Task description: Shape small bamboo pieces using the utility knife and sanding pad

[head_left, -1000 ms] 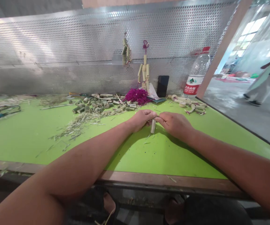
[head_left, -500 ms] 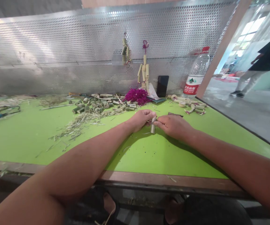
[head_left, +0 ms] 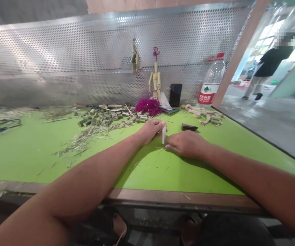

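My left hand pinches the top of a short pale bamboo piece, which stands nearly upright above the green tabletop. My right hand is closed just right of the piece's lower end; what its curled fingers hold is hidden. A few thin shavings lie under the piece. Behind my right hand rests a dark brown, narrow object. Several cut bamboo segments and a heap of shavings lie to the left of my left hand.
Against the perforated metal panel stand a jointed bamboo figure, a black phone and a large water bottle. Purple cord lies before the figure. Bamboo parts sit at right. A person is beyond the table.
My right hand has moved down along the bamboo piece, uncovering more of the dark brown object. Shavings have appeared below the piece. The person in the background has shifted left in view.
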A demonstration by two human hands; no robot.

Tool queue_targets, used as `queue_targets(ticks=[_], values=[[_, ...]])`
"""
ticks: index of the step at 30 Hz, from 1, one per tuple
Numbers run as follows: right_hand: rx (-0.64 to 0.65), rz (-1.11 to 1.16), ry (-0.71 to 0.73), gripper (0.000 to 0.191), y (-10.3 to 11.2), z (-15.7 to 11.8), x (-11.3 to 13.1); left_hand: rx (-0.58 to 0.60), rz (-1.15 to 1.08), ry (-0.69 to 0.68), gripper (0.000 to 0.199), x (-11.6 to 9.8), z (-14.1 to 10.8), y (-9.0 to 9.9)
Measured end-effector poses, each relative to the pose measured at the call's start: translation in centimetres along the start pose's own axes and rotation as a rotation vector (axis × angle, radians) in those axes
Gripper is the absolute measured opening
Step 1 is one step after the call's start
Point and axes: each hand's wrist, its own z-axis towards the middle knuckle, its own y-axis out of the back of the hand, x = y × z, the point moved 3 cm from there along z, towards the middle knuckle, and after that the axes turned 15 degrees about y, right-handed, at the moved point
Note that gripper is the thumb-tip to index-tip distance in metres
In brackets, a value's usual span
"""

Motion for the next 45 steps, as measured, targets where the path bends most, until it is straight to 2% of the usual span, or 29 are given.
queue_targets(ticks=[5, 12, 20, 28, 36, 42, 45], values=[[-0.206, 0.041, -0.194, 0.045, 0.6, -0.3, -1.1, 0.017, 0.077, -0.008, 0.03, 0.0, 0.1, -0.1], [-0.274, 0.026, -0.359, 0.046, 0.6, -0.4, -2.0, 0.017, 0.096, -0.012, 0.029, -0.5, -0.4, -0.7], [-0.182, 0.036, -0.244, 0.045, 0.5, 0.0, -1.2, 0.02, 0.076, -0.031, 0.029, -0.2, -0.1, -0.5], [-0.247, 0.012, -0.337, 0.046, 0.4, -0.1, -1.9, 0.004, 0.072, -0.017, 0.032, -0.2, -0.1, -0.5], [-0.135, 0.033, -0.202, 0.046, 0.4, 0.0, -0.8, 0.017, 0.061, -0.01, 0.027, -0.2, -0.1, -0.6], [-0.211, -0.003, -0.309, 0.044, 0.5, -0.1, -1.4, 0.01, 0.093, -0.029, 0.03, -0.2, 0.0, -0.4], [-0.212, -0.005, -0.315, 0.044, 0.4, 0.0, -1.6, 0.009, 0.097, -0.032, 0.031, -0.1, 0.1, -0.4]])
